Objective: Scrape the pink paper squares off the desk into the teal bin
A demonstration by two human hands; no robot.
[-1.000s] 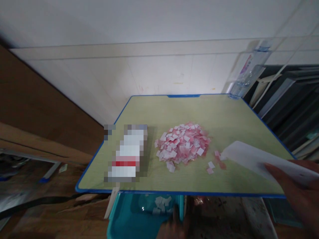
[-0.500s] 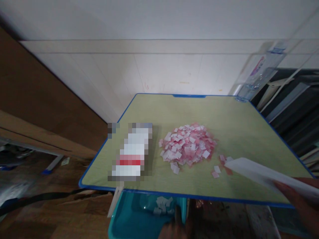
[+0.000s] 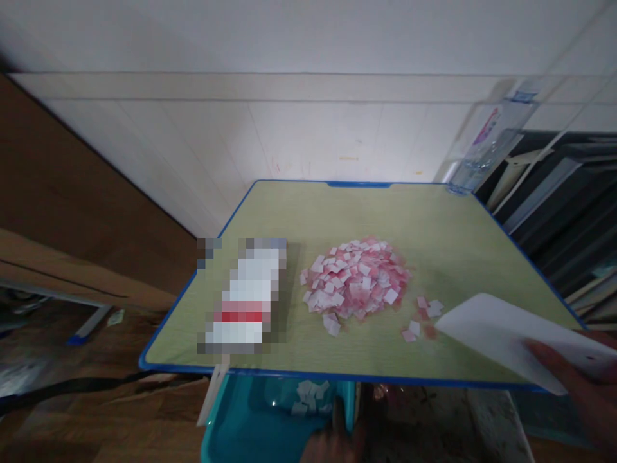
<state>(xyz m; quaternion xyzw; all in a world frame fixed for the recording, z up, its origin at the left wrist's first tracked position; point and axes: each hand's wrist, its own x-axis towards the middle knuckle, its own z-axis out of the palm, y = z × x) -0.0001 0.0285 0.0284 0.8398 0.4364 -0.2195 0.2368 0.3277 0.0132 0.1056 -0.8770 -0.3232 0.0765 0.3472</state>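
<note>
one pale green table (image 3: 376,212) holds the middle of the view, blue rim all the way round what shows, its far edge by a white wall (image 3: 193,38) with a few reddish and yellowish marks low down. and there, right of centre on the tabletop, sits the heap of scraps (image 3: 359,280), pink and white, mostly squarish, piled loosely and spilling flat at the fringes. a few loose bits (image 3: 414,328) lie apart from it, towards the near right.

just beside those, the white sheet (image 3: 496,328)! the right hand (image 3: 583,389) grips it, thumb on the near face, the sheet tilted, one corner crossing in front of the near rim. down below, the left hand (image 3: 332,444) is at the teal tray (image 3: 207,444) under the near edge, one finger stretched forward near some white pieces (image 3: 311,395); the rest is dark and cropped, so whether it holds anything, i cannot tell.

over on the table's left, a pixelated block (image 3: 250,283), pale with a red band, details hidden; a white strip (image 3: 212,395) juts out below it, past the rim.

a clear bottle (image 3: 482,154) is at the far right corner, with dark panels (image 3: 569,212) stacked behind the table's right side. left flank: a big brown panel (image 3: 72,173), and under it all, wood-look flooring (image 3: 159,418).
</note>
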